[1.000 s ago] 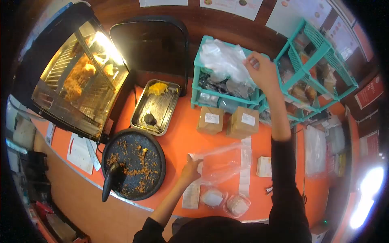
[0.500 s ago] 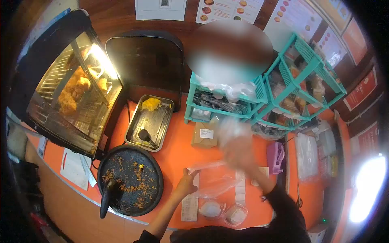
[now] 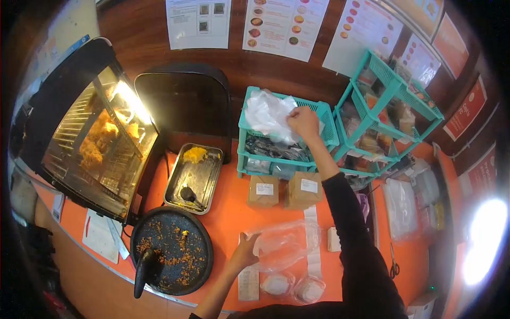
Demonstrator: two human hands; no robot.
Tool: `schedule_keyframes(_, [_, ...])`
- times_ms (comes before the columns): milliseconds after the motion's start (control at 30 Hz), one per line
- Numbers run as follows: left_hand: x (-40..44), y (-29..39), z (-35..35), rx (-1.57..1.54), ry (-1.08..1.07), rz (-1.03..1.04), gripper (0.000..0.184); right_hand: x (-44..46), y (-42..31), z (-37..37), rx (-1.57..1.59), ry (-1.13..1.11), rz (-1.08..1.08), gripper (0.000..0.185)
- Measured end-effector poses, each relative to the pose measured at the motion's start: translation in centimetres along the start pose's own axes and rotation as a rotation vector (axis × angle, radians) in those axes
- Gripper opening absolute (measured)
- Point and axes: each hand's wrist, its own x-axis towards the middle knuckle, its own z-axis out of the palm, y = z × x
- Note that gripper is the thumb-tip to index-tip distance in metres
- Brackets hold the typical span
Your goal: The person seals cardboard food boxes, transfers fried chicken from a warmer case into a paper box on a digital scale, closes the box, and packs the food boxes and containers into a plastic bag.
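Note:
My left hand [image 3: 244,252] holds the left edge of a clear plastic bag [image 3: 284,245] that lies over the orange counter. Up at the teal basket [image 3: 332,139], my right hand [image 3: 304,122] has its fingers closed at the right edge of a pile of white plastic bags [image 3: 268,116]. Whether a bag is between those fingers is too small to tell. Below the clear bag sit two small wrapped round items, one on the left [image 3: 277,284] and one on the right [image 3: 309,290], beside a paper slip [image 3: 248,284]. Two brown boxes [image 3: 263,191] with white labels stand before the basket.
A stone mortar [image 3: 199,276] with a dark pestle [image 3: 140,276] and brown crumbs is at the left. Behind it are a metal tray [image 3: 212,181] and a lit food warmer [image 3: 79,175]. At the right are a teal rack [image 3: 372,125] and scissors [image 3: 393,260].
My right hand went down over the brown boxes, blurred, and is now back up at the white bags. My left hand stays on the clear bag. The view has tilted upward.

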Motion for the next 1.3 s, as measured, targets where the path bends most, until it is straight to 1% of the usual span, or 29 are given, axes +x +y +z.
schedule_keyframes(33, [0.0, 0.1, -0.3, 0.003, 0.007, 0.01, 0.084, 0.4, -0.1, -0.1, 0.132, -0.046, 0.087, 0.013])
schedule_keyframes(67, [-0.2, 0.2, -0.4, 0.004, 0.01, 0.018, 0.085, -0.1, 0.2, -0.3, 0.131, -0.047, 0.082, 0.013])
schedule_keyframes(133, [-0.2, 0.6, -1.3, -0.016, -0.014, -0.005, 0.087, -4.7, -0.9, -4.0, 0.06, 0.766, -0.297, 0.009])
schedule_keyframes(167, [-0.3, 0.6, -1.6, -0.033, -0.038, -0.025, 0.09, -7.8, -1.2, -4.8, -0.038, 0.801, -0.414, 0.002])
schedule_keyframes(200, [-0.2, 0.2, -1.4, -0.038, -0.04, -0.017, 0.09, -12.4, 0.2, -3.9, -0.075, 0.517, -0.534, 0.004])
schedule_keyframes(267, [0.5, -0.8, -1.0, -0.021, 0.011, 0.083, 0.09, -23.3, 2.8, 1.2, -0.233, 0.255, -0.862, 0.01])
schedule_keyframes(300, [0.7, -0.7, -1.1, -0.026, 0.012, 0.092, 0.09, -27.0, 3.9, 2.3, 0.045, -0.047, -0.969, 0.013])
schedule_keyframes(333, [0.6, -0.6, -1.2, -0.044, -0.012, 0.054, 0.09, -30.8, 4.9, 3.3, 0.321, -0.384, -0.991, 0.016])
schedule_keyframes(367, [0.8, -0.6, -1.4, -0.058, -0.031, 0.018, 0.09, -30.8, 4.8, 2.9, 0.315, -0.38, -0.992, 0.016])
schedule_keyframes(433, [1.0, -1.2, -1.2, -0.038, -0.029, 0.025, 0.09, -30.2, 3.5, 1.5, 0.066, -0.666, -0.852, 0.015])
schedule_keyframes(467, [0.6, -1.4, -0.8, -0.019, -0.037, 0.022, 0.091, -27.8, 2.7, 1.5, 0.263, -0.306, -0.819, 0.015])
schedule_keyframes(500, [0.1, -1.4, -0.5, -0.016, -0.045, 0.017, 0.091, -23.2, 1.3, 0.5, 0.164, -0.099, -0.798, 0.012])
schedule_keyframes(533, [-0.1, -1.2, -0.5, -0.027, -0.037, 0.025, 0.092, -18.3, -1.0, -1.9, 0.166, 0.055, -0.619, 0.011])
schedule_keyframes(567, [-0.1, -0.9, -0.6, -0.036, -0.021, 0.037, 0.094, -13.2, -2.9, -3.3, 0.29, 0.338, -0.541, 0.009])
schedule_keyframes(600, [-0.2, -0.6, -0.5, -0.025, -0.009, 0.04, 0.094, -9.3, -3.6, -4.1, 0.086, 0.363, -0.409, 0.009])
schedule_keyframes(633, [-0.4, -0.5, -0.2, -0.002, 0.008, 0.055, 0.093, -5.5, -3.3, -3.1, 0.002, 0.388, -0.294, 0.015])
schedule_keyframes(667, [-0.7, -0.3, 0.0, 0.019, 0.025, 0.069, 0.093, -2.2, -2.6, -1.4, -0.067, 0.259, -0.189, 0.018])
schedule_keyframes(700, [-0.7, -0.2, -0.1, -0.023, -0.028, 0.02, 0.092, 0.1, -2.0, 0.3, -0.135, 0.128, -0.083, 0.02])
schedule_keyframes(733, [-0.7, -0.2, -0.4, -0.012, -0.012, 0.021, 0.092, 1.7, -1.7, 1.2, -0.123, 0.141, -0.091, 0.02])
schedule_keyframes(800, [-1.1, -0.4, -0.5, 0.024, 0.008, 0.056, 0.092, 3.2, -1.6, 1.9, 0.178, -0.165, 0.084, 0.02])
schedule_keyframes(833, [-0.9, -1.2, -0.2, 0.0, 0.023, 0.071, 0.092, 3.2, -1.5, 1.7, 0.14, -0.075, 0.079, 0.015])
schedule_keyframes(867, [-0.8, -1.9, -0.1, -0.006, 0.021, 0.071, 0.092, 3.5, -1.3, 1.5, 0.134, -0.078, 0.078, 0.015])
schedule_keyframes(933, [-1.0, -1.6, -0.8, 0.004, -0.038, -0.004, 0.092, 3.9, -0.6, 0.7, 0.161, 0.104, 0.019, 0.011])
schedule_keyframes(1000, [-1.0, -1.5, -1.1, 0.001, -0.045, 0.006, 0.091, 4.1, -0.2, -1.5, 0.117, 0.131, -0.013, 0.014])
schedule_keyframes(1100, [-0.6, -1.2, -1.4, 0.024, -0.024, 0.039, 0.091, 3.4, -0.7, -5.3, 0.394, 0.252, -0.122, 0.014])
schedule_keyframes(1167, [-0.5, -0.9, -1.5, 0.036, -0.01, 0.052, 0.09, -0.2, -1.9, -7.3, 0.444, 0.348, -0.343, 0.015])
schedule_keyframes(1233, [-0.5, -0.5, -1.8, 0.019, -0.03, 0.013, 0.091, -7.1, -3.5, -7.9, 0.313, 0.662, -0.643, 0.012])
schedule_keyframes(1267, [-0.6, -0.5, -1.8, 0.013, -0.03, 0.006, 0.091, -11.9, -2.4, -5.7, 0.317, 0.446, -0.665, 0.013])
schedule_keyframes(1300, [-0.5, -0.5, -1.9, 0.011, -0.003, 0.034, 0.091, -16.9, -2.6, -4.5, -0.005, -0.072, -0.677, 0.015])
